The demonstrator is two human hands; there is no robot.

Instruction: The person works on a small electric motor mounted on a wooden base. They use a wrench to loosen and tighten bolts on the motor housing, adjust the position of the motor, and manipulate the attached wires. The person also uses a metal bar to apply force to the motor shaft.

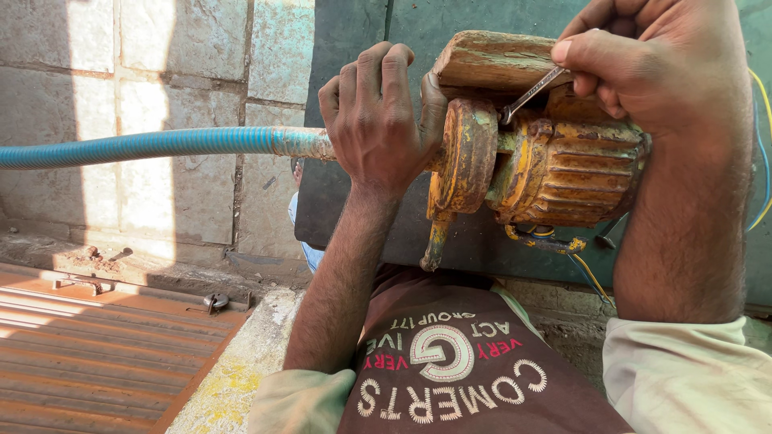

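Head camera looks down on my right hand (651,68), at about one o'clock, pinching the handle of a slim steel spanner (531,95) between thumb and fingers; its jaw end reaches down to a fastener in the gap between the pump's round yellow flange (470,157) and the ribbed motor body (583,173). My left hand (378,120), near twelve o'clock, is clenched over the pipe joint where the blue ribbed hose (145,146) meets the pump, probably to brace the housing against the spanner's turn. A worn wooden block (490,58) sits on top of the pump. Thin blue and yellow wires (591,277) trail out at four o'clock. Behind stands a dark slab (354,48); at nine o'clock a stone-block wall (121,72); at seven o'clock a rusty corrugated sheet (88,354).
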